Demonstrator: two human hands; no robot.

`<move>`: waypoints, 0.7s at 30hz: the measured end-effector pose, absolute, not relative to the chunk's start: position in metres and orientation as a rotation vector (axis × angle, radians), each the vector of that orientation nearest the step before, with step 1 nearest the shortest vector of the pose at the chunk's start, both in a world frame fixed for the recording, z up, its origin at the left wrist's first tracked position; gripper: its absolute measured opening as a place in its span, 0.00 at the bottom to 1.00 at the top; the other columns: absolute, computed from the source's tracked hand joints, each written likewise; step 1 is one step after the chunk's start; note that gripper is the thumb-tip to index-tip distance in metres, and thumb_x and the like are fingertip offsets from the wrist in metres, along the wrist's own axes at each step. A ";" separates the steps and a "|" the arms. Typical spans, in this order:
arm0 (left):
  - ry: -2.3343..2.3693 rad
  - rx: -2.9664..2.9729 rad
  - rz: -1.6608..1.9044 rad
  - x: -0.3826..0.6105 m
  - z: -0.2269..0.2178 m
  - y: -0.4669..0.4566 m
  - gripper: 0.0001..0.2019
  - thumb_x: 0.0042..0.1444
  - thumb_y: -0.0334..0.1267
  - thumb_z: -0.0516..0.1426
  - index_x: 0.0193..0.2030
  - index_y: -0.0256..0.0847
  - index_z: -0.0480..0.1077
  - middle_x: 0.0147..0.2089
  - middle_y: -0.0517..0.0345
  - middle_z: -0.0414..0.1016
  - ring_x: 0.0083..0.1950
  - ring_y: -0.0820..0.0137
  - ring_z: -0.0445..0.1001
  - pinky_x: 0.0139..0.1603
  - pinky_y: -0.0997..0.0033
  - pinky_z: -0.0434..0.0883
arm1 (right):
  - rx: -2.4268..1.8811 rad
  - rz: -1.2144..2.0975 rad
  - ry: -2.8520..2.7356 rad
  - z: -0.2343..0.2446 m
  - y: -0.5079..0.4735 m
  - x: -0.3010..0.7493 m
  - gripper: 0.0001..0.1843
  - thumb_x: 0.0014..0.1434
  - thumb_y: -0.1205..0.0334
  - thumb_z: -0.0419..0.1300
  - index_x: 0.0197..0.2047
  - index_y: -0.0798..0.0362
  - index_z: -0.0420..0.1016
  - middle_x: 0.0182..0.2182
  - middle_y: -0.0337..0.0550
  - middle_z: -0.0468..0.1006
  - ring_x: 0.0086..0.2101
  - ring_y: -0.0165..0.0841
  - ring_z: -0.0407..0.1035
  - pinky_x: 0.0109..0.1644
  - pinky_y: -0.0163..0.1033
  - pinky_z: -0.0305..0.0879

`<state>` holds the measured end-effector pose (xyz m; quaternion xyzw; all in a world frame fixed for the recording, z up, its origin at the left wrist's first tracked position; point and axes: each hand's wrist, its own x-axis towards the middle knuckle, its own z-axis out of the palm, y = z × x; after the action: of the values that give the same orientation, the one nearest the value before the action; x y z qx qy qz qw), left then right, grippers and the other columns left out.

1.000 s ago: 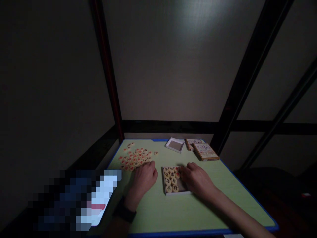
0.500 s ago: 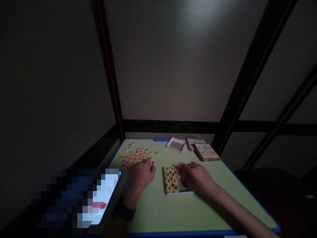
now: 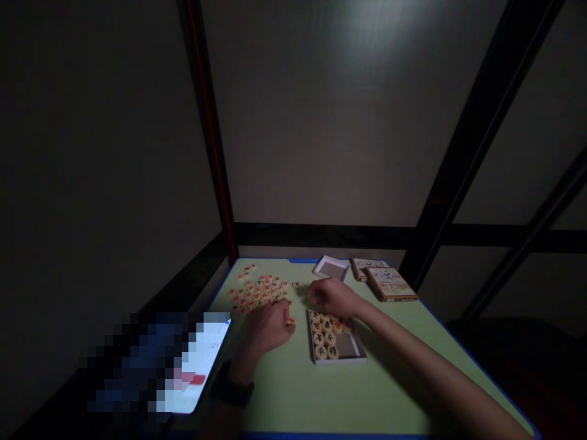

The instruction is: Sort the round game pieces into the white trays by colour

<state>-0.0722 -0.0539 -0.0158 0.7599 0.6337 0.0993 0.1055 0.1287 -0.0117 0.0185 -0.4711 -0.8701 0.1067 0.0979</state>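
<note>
My left hand (image 3: 269, 327), a dark band on its wrist, is pinched on a round Chinese chess piece (image 3: 290, 321) with a red mark, just in front of the loose pile. My right hand (image 3: 334, 297) hovers over the far edge of the shallow white box (image 3: 340, 362), its fingers loosely bent and pointing left; I see no piece in them. Inside the box, black-marked chess pieces (image 3: 326, 338) fill the left side, with red-marked ones (image 3: 337, 327) beside them at the back. The right hand and forearm hide part of the box's far side.
Many loose chess pieces (image 3: 259, 291) lie spread at the table's back left. A white box lid or tray (image 3: 331, 269) and two printed boxes (image 3: 391, 284) sit at the back right. A lit screen (image 3: 206, 354) stands at the left edge of the green table (image 3: 293, 397).
My right hand has left the box's right side and moved up and to the left. My left hand has drawn slightly away from the pile, a red-marked chess piece now showing in its fingers.
</note>
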 end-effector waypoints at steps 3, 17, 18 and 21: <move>2.008 2.155 0.292 -0.076 -0.009 -0.051 0.06 0.53 0.41 0.57 0.35 0.43 0.69 0.37 0.57 0.79 0.40 0.64 0.77 0.38 0.69 0.65 | -1.247 0.349 -2.707 0.015 -0.006 0.104 0.10 0.53 0.69 0.65 0.41 0.52 0.80 0.33 0.40 0.83 0.34 0.32 0.75 0.35 0.32 0.59; 2.292 2.101 0.190 -0.090 -0.017 -0.044 0.13 0.65 0.37 0.46 0.47 0.39 0.70 0.44 0.45 0.80 0.47 0.60 0.79 0.44 0.64 0.70 | -1.084 -0.008 -2.929 -0.009 -0.018 0.070 0.15 0.57 0.69 0.55 0.47 0.52 0.74 0.41 0.48 0.81 0.39 0.38 0.75 0.35 0.36 0.62; 2.286 2.098 0.192 -0.090 -0.016 -0.044 0.13 0.66 0.37 0.46 0.47 0.39 0.70 0.44 0.45 0.80 0.47 0.60 0.79 0.44 0.65 0.70 | -1.077 0.002 -2.899 -0.008 -0.019 0.071 0.16 0.57 0.70 0.55 0.49 0.53 0.73 0.42 0.50 0.81 0.38 0.38 0.75 0.35 0.36 0.62; 2.276 2.085 0.215 -0.091 -0.014 -0.044 0.13 0.67 0.37 0.46 0.47 0.40 0.70 0.44 0.47 0.80 0.47 0.61 0.79 0.44 0.66 0.70 | -1.036 0.096 -2.801 -0.005 -0.020 0.076 0.18 0.57 0.72 0.55 0.51 0.56 0.72 0.43 0.53 0.79 0.39 0.37 0.74 0.39 0.36 0.65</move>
<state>-0.0906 -0.0439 -0.0142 0.6737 0.7353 0.0695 0.0240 0.0760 -0.0199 -0.0046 -0.3456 -0.9347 0.0322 0.0768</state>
